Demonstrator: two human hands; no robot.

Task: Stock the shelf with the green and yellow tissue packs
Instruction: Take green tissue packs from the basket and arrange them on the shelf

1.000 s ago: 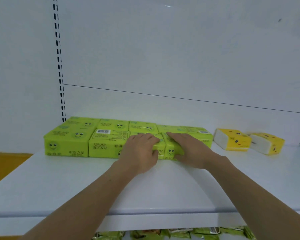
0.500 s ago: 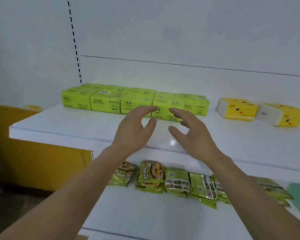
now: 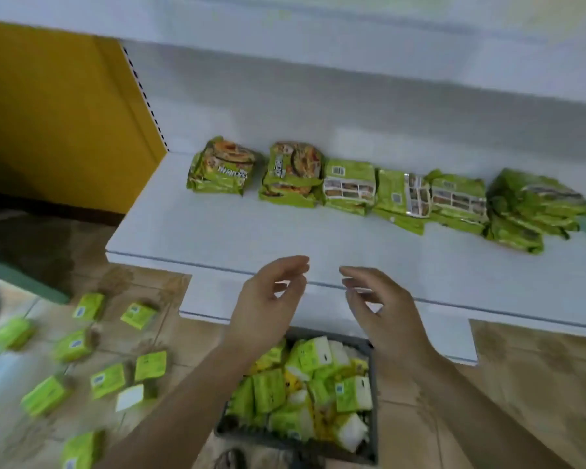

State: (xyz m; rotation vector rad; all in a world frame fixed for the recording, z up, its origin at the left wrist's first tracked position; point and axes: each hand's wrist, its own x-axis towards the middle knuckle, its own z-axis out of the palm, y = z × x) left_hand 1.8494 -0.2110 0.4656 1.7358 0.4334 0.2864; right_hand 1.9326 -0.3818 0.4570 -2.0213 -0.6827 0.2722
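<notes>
A dark basket (image 3: pixel 372 394) on the floor holds several green and yellow tissue packs (image 3: pixel 312 390). My left hand (image 3: pixel 268 306) and my right hand (image 3: pixel 383 306) hover above its far edge, palms facing each other, fingers loosely curved, both holding nothing. More green tissue packs (image 3: pixel 109 380) lie scattered on the tiled floor to the left. The upper shelf with the stocked packs is out of view.
A low white shelf (image 3: pixel 251 231) runs across the middle, carrying a row of green noodle packets (image 3: pixel 349 187) along its back. A yellow side panel (image 3: pixel 65 113) stands at the left. Brown tiled floor (image 3: pixel 521 384) lies right of the basket.
My view has dropped from the upper shelf to the lower shelf and floor. Both hands left the green packs on the upper shelf and came down, empty, over the basket.
</notes>
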